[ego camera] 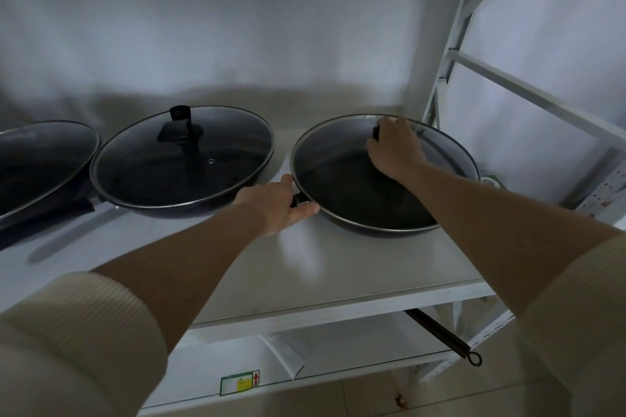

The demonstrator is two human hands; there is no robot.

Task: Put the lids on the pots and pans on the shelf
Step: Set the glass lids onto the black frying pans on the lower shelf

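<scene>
Three dark pans stand on the white shelf. The right pan carries a glass lid that sits slightly tilted, its far right edge raised. My right hand is closed on this lid's black knob. My left hand grips the right pan's short black handle at its left rim. The middle pan is covered by a glass lid with a black knob. The left pan also wears a lid and is cut off by the frame edge.
A white metal upright and a diagonal brace close the shelf on the right. Another shelf board runs overhead. Below, a dark long handle with a loop sticks out from the lower shelf, beside a green label.
</scene>
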